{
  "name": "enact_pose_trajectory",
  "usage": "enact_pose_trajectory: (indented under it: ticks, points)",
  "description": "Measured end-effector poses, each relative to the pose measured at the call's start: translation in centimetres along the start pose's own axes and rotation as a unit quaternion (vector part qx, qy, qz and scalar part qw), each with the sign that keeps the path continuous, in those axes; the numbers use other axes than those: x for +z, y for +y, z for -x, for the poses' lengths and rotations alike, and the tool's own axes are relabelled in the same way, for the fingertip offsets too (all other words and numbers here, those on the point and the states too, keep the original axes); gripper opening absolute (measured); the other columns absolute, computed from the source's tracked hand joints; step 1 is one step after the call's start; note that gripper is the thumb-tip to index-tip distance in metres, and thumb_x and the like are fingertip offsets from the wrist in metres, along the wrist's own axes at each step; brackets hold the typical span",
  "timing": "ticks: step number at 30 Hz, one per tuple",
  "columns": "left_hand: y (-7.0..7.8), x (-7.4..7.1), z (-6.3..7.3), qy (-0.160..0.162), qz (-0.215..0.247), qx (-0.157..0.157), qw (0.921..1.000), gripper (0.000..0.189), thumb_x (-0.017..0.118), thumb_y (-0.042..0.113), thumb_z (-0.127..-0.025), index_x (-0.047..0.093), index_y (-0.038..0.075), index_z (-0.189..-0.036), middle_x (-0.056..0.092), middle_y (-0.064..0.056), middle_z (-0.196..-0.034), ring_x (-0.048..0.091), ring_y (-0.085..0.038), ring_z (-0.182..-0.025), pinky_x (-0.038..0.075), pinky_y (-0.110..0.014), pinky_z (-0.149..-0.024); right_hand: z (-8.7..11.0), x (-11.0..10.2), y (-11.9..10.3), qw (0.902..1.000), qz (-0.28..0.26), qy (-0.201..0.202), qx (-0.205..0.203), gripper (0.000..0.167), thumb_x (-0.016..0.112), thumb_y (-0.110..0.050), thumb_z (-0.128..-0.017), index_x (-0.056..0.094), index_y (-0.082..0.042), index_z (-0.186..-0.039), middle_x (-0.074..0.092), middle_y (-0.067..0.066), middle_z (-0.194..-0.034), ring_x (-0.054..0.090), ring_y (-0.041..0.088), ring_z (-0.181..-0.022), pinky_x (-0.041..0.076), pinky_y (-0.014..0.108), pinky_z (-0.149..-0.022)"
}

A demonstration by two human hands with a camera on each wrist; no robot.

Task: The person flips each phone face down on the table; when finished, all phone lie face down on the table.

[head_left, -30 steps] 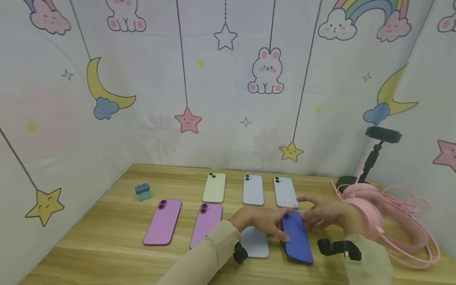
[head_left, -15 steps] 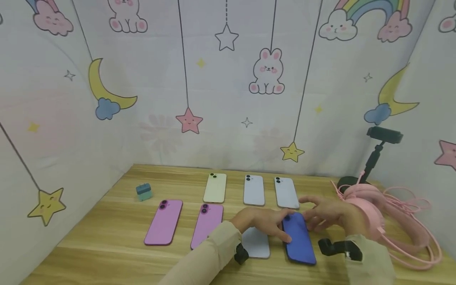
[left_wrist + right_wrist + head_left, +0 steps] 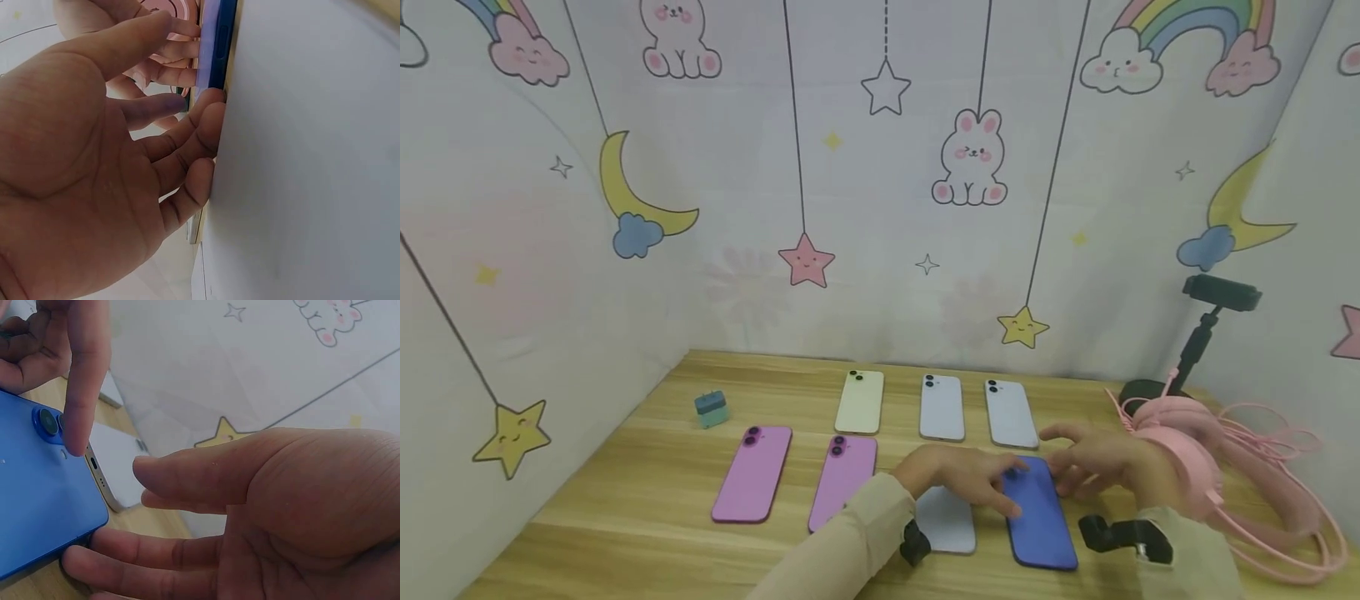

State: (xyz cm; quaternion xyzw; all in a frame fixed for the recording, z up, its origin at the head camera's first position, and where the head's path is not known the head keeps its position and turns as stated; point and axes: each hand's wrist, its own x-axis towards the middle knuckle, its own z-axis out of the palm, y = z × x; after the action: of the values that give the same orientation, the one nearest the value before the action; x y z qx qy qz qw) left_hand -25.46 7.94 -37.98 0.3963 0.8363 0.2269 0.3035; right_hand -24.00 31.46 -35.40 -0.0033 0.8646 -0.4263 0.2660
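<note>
A blue phone (image 3: 1041, 521) lies back up on the table, its camera corner at the far end. My left hand (image 3: 966, 475) reaches over a pale phone (image 3: 946, 521) and partly covers it. In the right wrist view, the left index finger (image 3: 87, 387) is stretched out to the blue phone beside its camera. The left wrist view has the other fingertips (image 3: 200, 175) against the pale phone's surface. My right hand (image 3: 1097, 458) stands at the blue phone's right edge, its lower fingertips touching or nearly touching the far corner, the thumb (image 3: 187, 478) held apart.
Behind stand a row of phones: a cream phone (image 3: 860, 402) and two white ones, a middle one (image 3: 942, 408) and a right one (image 3: 1011, 414). Two pink phones (image 3: 752, 475) lie left. A teal plug (image 3: 711, 408) sits far left; pink headphones (image 3: 1187, 458) and a black stand (image 3: 1198, 342) are right.
The blue phone's near end has shifted slightly to the right, both hands staying at it. The head view has moved a little, so the whole scene sits lower and further right.
</note>
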Motion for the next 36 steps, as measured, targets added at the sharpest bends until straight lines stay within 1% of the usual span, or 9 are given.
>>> enact_pose_trajectory:
  ticks: [5, 9, 12, 18, 25, 29, 32, 33, 36]
  points:
    - [0.2, -0.2, -0.2, 0.0, -0.023, -0.004, 0.9997, 0.061, 0.062, 0.04, -0.099, 0.037, 0.025, -0.153, 0.063, 0.007, -0.106, 0.057, -0.003, -0.096, 0.044, -0.022, -0.088, 0.0, -0.2, -0.2, 0.9998, 0.015, 0.01, 0.011, 0.055, 0.057, -0.015, -0.1, 0.036, 0.001, -0.149, 0.067, 0.014, -0.103, 0.068, 0.026, -0.085, 0.056, 0.042, -0.075]
    - [0.4, -0.4, -0.4, 0.0, -0.047, -0.001, 0.9989, 0.06, 0.062, 0.041, -0.099, 0.039, 0.025, -0.152, 0.065, 0.007, -0.108, 0.058, -0.002, -0.098, 0.044, -0.022, -0.089, 0.0, -0.4, -0.2, 0.9997, 0.018, 0.013, 0.011, 0.055, 0.057, -0.018, -0.101, 0.036, 0.001, -0.149, 0.066, 0.014, -0.103, 0.067, 0.025, -0.084, 0.056, 0.042, -0.075]
    - [0.6, -0.4, -0.5, -0.004, -0.05, 0.002, 0.9987, 0.06, 0.062, 0.041, -0.099, 0.04, 0.024, -0.152, 0.066, 0.006, -0.11, 0.058, -0.002, -0.1, 0.044, -0.022, -0.09, 0.1, -0.5, -0.1, 0.9996, 0.02, 0.014, 0.011, 0.054, 0.056, -0.02, -0.102, 0.036, 0.001, -0.148, 0.067, 0.014, -0.105, 0.067, 0.025, -0.085, 0.056, 0.043, -0.075]
    - [0.7, -0.2, -0.6, -0.013, -0.045, 0.008, 0.9989, 0.059, 0.061, 0.041, -0.099, 0.041, 0.023, -0.151, 0.067, 0.004, -0.113, 0.058, -0.003, -0.103, 0.043, -0.022, -0.092, 0.3, -0.5, 0.2, 0.9997, 0.02, 0.011, 0.011, 0.053, 0.054, -0.019, -0.102, 0.036, 0.002, -0.147, 0.067, 0.014, -0.104, 0.067, 0.026, -0.087, 0.055, 0.043, -0.076]
    - [0.8, -0.7, -0.8, -0.01, -0.049, 0.018, 0.9986, 0.058, 0.061, 0.04, -0.1, 0.042, 0.022, -0.151, 0.067, 0.003, -0.114, 0.059, -0.003, -0.102, 0.044, -0.021, -0.091, 0.2, -1.0, 0.0, 0.9996, 0.024, 0.012, 0.006, 0.055, 0.053, -0.022, -0.103, 0.035, 0.003, -0.148, 0.067, 0.015, -0.105, 0.067, 0.027, -0.088, 0.055, 0.046, -0.078]
    - [0.7, -1.3, -0.4, -0.011, -0.016, 0.039, 0.999, 0.059, 0.061, 0.037, -0.1, 0.04, 0.019, -0.152, 0.067, 0.003, -0.114, 0.06, -0.002, -0.1, 0.045, -0.021, -0.089, 0.2, -1.2, 0.1, 0.9995, 0.028, 0.012, -0.001, 0.057, 0.053, -0.026, -0.104, 0.033, 0.006, -0.147, 0.067, 0.017, -0.107, 0.068, 0.029, -0.092, 0.055, 0.048, -0.081]
    - [0.4, -2.4, 0.5, 0.013, -0.008, 0.056, 0.9983, 0.057, 0.06, 0.037, -0.101, 0.041, 0.019, -0.152, 0.067, 0.005, -0.112, 0.061, -0.002, -0.099, 0.047, -0.022, -0.086, 0.2, -1.3, 0.1, 0.9991, 0.035, 0.021, -0.015, 0.057, 0.052, -0.027, -0.104, 0.033, 0.008, -0.146, 0.066, 0.02, -0.108, 0.068, 0.03, -0.094, 0.055, 0.047, -0.081]
    - [0.3, -2.8, 0.9, 0.027, -0.006, 0.063, 0.9976, 0.057, 0.06, 0.037, -0.101, 0.042, 0.019, -0.152, 0.067, 0.005, -0.112, 0.061, -0.003, -0.099, 0.047, -0.022, -0.084, 0.2, -1.3, 0.0, 0.9988, 0.037, 0.025, -0.02, 0.057, 0.051, -0.027, -0.105, 0.033, 0.008, -0.146, 0.066, 0.02, -0.108, 0.068, 0.03, -0.094, 0.055, 0.047, -0.08]
    - [0.1, -4.2, 2.5, 0.076, -0.019, 0.069, 0.9945, 0.054, 0.059, 0.038, -0.101, 0.044, 0.021, -0.15, 0.067, 0.005, -0.11, 0.061, -0.005, -0.101, 0.048, -0.023, -0.082, 0.2, -1.6, -0.4, 0.9968, 0.05, 0.04, -0.048, 0.055, 0.049, -0.024, -0.105, 0.033, 0.011, -0.145, 0.064, 0.025, -0.108, 0.068, 0.034, -0.096, 0.056, 0.048, -0.079]
